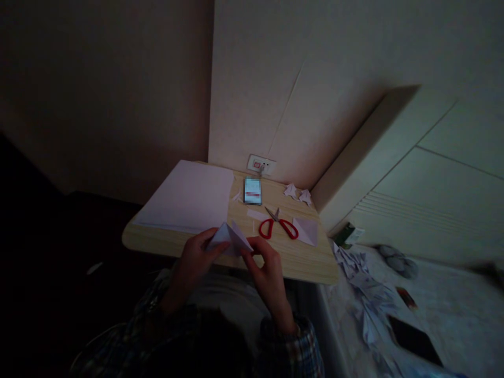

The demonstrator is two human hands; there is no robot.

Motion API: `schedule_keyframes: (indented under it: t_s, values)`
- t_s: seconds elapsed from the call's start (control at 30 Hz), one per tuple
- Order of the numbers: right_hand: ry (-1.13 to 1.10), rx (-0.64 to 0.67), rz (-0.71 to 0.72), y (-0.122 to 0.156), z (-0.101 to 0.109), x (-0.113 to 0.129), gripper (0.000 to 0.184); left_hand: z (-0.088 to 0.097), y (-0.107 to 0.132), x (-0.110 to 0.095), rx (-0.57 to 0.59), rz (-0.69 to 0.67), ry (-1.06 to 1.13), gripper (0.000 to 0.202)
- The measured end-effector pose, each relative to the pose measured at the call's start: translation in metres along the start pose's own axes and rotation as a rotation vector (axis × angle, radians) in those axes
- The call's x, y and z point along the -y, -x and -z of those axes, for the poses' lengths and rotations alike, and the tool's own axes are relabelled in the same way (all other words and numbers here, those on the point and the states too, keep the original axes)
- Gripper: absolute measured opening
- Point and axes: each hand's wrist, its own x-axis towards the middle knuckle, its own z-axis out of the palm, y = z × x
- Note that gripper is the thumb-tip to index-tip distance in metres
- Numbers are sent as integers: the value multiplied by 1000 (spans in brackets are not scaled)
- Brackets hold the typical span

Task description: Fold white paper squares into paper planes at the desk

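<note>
Between my two hands is a folded piece of white paper (223, 236), with two pointed flaps standing up, held just over the table's front edge. My left hand (199, 254) pinches its left side between thumb and fingers. At its right flap, my right hand (264, 262) grips the lower edge with thumb and forefinger. Beyond my right hand lie scissors with red handles (289, 229), their blades apart. Right of them rests a creased square of paper (307, 231). A large white sheet stack (189, 194) covers the table's left part.
A lit phone (252, 190) lies near the wall socket (262, 165) on the wooden table (303, 265). Two folded paper figures (290, 191) stand at the back right. Paper strips (255, 214) lie near the scissors. Many folded papers (366, 278) and a dark tablet-like object (414, 340) lie on the bed.
</note>
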Motion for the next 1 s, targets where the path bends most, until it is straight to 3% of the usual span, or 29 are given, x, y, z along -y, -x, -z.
schedule_keyframes:
  t_s: [0.33,0.67,1.0]
  values:
    - [-9,-82,19,0,1,-5,10,0,-2,7,9,16,21,30]
    - [-22,-90,-2,0,2,-4,11,-3,1,7,-99,38,18,35]
    - [-29,-82,-23,1,2,-4,12,-5,2,5,-36,72,39,48]
